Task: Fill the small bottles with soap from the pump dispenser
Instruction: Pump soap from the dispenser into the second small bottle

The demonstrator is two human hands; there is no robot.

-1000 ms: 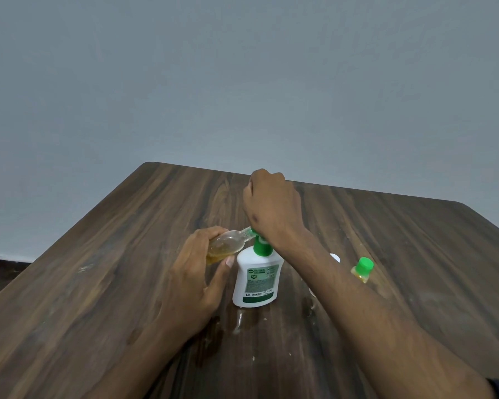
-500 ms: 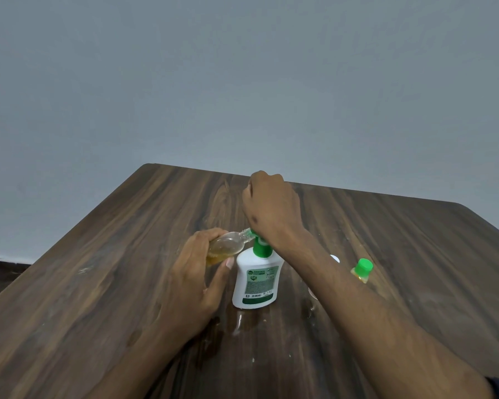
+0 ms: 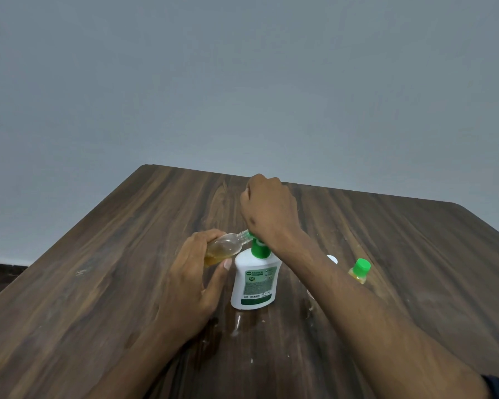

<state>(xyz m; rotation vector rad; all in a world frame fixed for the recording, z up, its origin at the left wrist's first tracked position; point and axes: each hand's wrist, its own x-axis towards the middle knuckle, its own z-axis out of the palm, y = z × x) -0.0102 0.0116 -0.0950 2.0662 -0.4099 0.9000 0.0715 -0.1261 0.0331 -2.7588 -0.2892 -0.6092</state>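
A white pump dispenser [image 3: 254, 283] with a green pump collar stands upright on the wooden table [image 3: 104, 277]. My right hand [image 3: 267, 211] is closed in a fist over the pump head, hiding it. My left hand [image 3: 193, 272] holds a small clear bottle [image 3: 228, 246] tilted on its side, its open neck against the pump spout. Amber soap fills the bottle's lower part. A second small bottle [image 3: 360, 271] with a green cap stands to the right, partly behind my right forearm.
A small white round cap [image 3: 332, 259] lies on the table just behind my right forearm. Wet spots and smears [image 3: 238, 323] sit on the wood in front of the dispenser. A grey wall rises behind the table's far edge.
Almost nothing differs: my right hand has shifted very slightly over the pump head. My left hand and the small bottle hold the same pose.
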